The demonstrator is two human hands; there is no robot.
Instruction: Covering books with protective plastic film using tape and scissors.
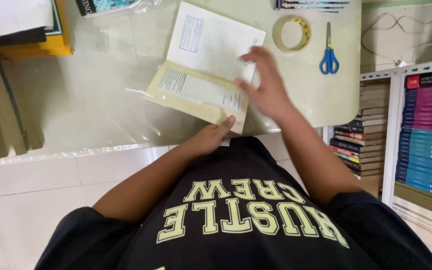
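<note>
- Pinching the lower corner of the open book with the left hand: thumb flat on top of the yellowish inside cover, the other fingers hidden below the edge, so a grasp as far as can be seen.
- Hovering with the right hand over the right edge of the white page, released and holding nothing, fingers spread and a little blurred; impossible to tell whether the fingertips touch the paper.
- Lying open and a bit slanted, near the front edge of the pale table, close to the body, on top of a clear plastic sheet that spreads far to the left and hangs past the table edge.
- Judging from this layout: probably the step of positioning the opened cover on the film, one hand fixing, the other free for smoothing.
- Calling, for a next move, for steady pressure from the left thumb so that the cover does not slide on the slippery film, and for a flat palm to press out wrinkles.
- Waiting within reach of the right hand: a roll of tape and blue scissors, side by side, well apart from the page.
- Standing further out: a yellow stack of books at the left, a shelf of books at the right, white floor tiles below.
</note>
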